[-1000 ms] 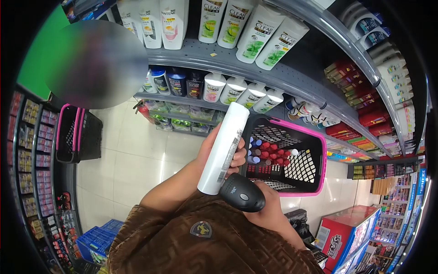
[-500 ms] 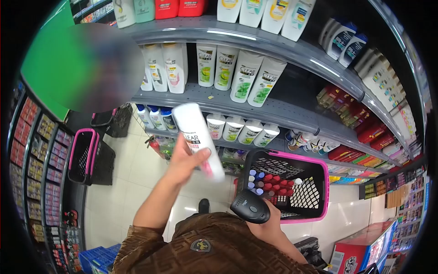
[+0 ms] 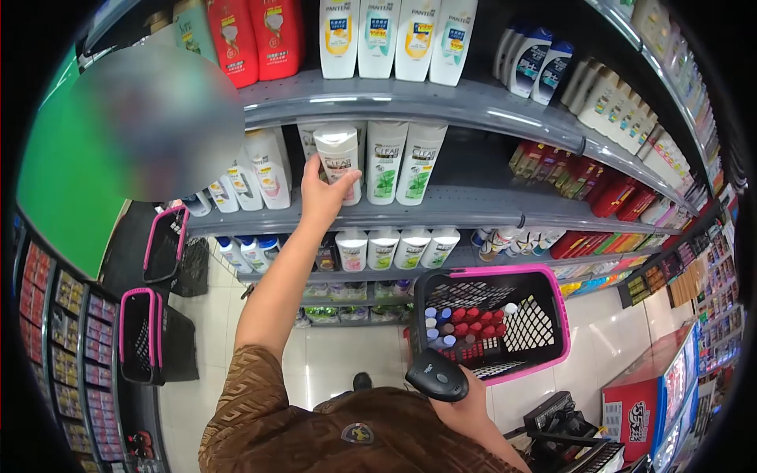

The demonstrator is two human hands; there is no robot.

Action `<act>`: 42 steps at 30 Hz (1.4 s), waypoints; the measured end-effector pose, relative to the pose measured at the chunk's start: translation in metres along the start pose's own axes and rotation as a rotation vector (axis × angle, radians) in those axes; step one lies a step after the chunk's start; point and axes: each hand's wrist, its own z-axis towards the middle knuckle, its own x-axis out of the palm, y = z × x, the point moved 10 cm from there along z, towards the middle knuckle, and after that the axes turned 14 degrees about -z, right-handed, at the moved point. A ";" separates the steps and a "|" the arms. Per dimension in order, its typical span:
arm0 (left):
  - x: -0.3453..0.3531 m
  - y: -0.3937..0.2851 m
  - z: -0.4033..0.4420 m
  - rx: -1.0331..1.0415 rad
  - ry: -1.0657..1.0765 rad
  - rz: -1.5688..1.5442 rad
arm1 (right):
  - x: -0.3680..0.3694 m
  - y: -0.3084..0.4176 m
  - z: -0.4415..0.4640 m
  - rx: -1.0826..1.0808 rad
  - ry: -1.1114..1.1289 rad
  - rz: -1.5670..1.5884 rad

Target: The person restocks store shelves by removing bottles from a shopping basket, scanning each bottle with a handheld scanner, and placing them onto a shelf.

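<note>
My left hand [image 3: 325, 195] reaches out to the middle shelf [image 3: 457, 210], its fingers and thumb wrapped round a white CLEAR shampoo bottle [image 3: 337, 150]. The bottle stands upright in front of other bottles that it partly hides. Beside it on the right are two taller CLEAR bottles with green leaf labels [image 3: 384, 169]. Close to my body, my right hand [image 3: 470, 400] grips a black handheld barcode scanner [image 3: 438, 374]. Just beyond the scanner is a black shopping basket with a pink rim [image 3: 564, 315], holding several bottles with red, blue and white caps [image 3: 465, 322].
Pantene bottles [image 3: 339, 39] line the shelf above, and smaller CLEAR bottles [image 3: 384, 248] fill the one below. Other pink-handled baskets [image 3: 140, 339] stand at left. A red box [image 3: 635, 418] is at lower right. A blurred patch covers the upper left.
My left hand has carried the shampoo bottle forward and up, from mid-air over the aisle to the middle shelf, turning it upright. My right hand still holds the scanner near the basket.
</note>
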 end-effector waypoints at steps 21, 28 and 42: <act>-0.006 0.012 -0.032 -0.014 -0.036 0.378 | -0.036 -0.044 -0.008 0.030 0.107 -0.046; -0.005 0.011 -0.030 0.013 -0.006 0.409 | -0.028 -0.034 -0.003 0.021 0.102 -0.055; -0.003 -0.037 -0.090 0.347 -0.199 0.518 | -0.044 -0.073 -0.012 0.111 0.065 0.028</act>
